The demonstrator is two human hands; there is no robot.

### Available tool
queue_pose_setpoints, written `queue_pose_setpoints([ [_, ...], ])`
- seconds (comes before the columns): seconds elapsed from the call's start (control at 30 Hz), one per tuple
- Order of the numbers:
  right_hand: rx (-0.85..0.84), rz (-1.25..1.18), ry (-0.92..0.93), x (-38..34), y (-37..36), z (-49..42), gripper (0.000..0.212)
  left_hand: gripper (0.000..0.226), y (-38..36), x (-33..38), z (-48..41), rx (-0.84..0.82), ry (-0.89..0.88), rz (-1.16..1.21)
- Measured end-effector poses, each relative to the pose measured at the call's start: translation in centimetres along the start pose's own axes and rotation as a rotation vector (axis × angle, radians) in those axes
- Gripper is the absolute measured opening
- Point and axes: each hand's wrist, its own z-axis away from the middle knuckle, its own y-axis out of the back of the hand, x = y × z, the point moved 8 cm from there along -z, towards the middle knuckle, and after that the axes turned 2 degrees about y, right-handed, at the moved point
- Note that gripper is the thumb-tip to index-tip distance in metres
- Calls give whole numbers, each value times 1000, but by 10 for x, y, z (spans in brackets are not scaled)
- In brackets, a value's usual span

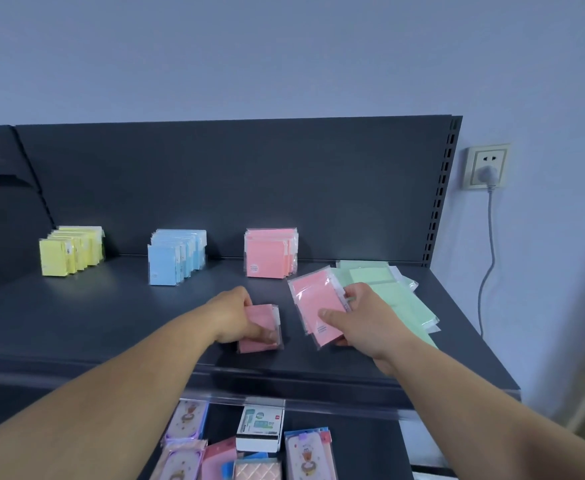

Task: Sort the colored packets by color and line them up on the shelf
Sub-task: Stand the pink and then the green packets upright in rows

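Mostly sorted: yellow row point(72, 251), blue row point(176, 255), pink row point(271, 252) upright at shelf point(111, 323) back. Left hand point(239, 317) grips small pink stack point(261, 329); right hand point(364, 320) holds pink packets point(313, 299), count unclear. Green pile point(388, 292) lies flat, unlined.

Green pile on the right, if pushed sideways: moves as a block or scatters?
Probably scatters: the green pile lies fanned and overlapping, not squared. Its clear glossy wrappers look slippery, so packets would likely slide over each other. Flat and thin, they seem light and will not roll.
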Motion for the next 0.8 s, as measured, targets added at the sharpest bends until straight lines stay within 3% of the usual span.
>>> queue_pose_setpoints([
  [0.13, -110, -40, 4, 0, -17, -6, 66, 41, 7, -3, -9, 54, -58, 240],
  [0.23, -176, -53, -16, -1, -32, -13, 68, 8, 13, -3, -16, 25, -64, 586],
  [0.37, -195, -111, -69, -6, -47, -30, 47, 16, 19, 4, -26, -105, -75, 922],
  [0.47, -149, -56, -86, -16, -54, -43, 27, 20, 26, 10, -36, -159, -133, 971],
  [0.63, -38, 99, -43, -30, -61, -72, 19, 24, 39, 6, -65, -122, -179, 1095],
  [0.8, -30, 55, -85, -30, -84, -100, 21, 37, 50, -1, -92, 44, -373, 835],
])
